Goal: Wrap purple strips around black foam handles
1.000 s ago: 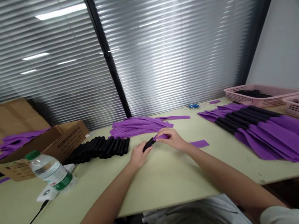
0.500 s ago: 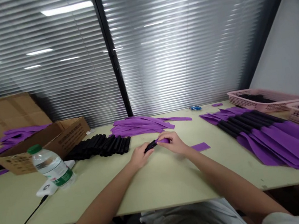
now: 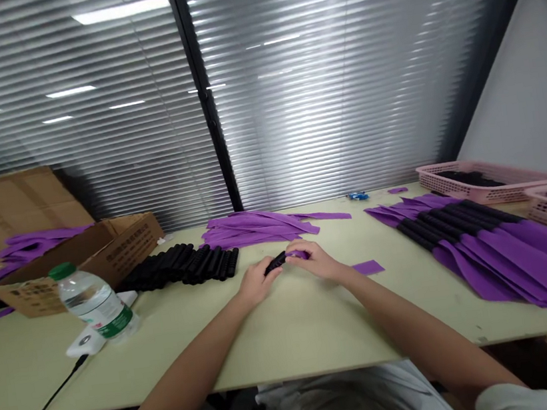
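Observation:
Near the middle of the table, my left hand point(image 3: 257, 281) is closed round a black ribbed tube point(image 3: 275, 263). My right hand point(image 3: 315, 260) pinches a purple strip point(image 3: 297, 254) at the tube's right end. The strip's tail point(image 3: 368, 267) shows beyond my right wrist, lying over the tabletop. Behind my hands is a pile of purple strips point(image 3: 256, 227). To the left lies a row of black tubes point(image 3: 185, 265). On the right, purple strips with black tubes round them point(image 3: 457, 224) lie side by side.
A water bottle point(image 3: 95, 302) leans on a white device point(image 3: 86, 342) with a cable at the left. Behind it stands an open cardboard box point(image 3: 128, 247). Pink baskets point(image 3: 488, 191) are at the far right, and a small blue item point(image 3: 357, 196) lies at the back.
Both hands stay in nearly the same place. My right fingers have shifted slightly on the purple strip, closer over the tube's end.

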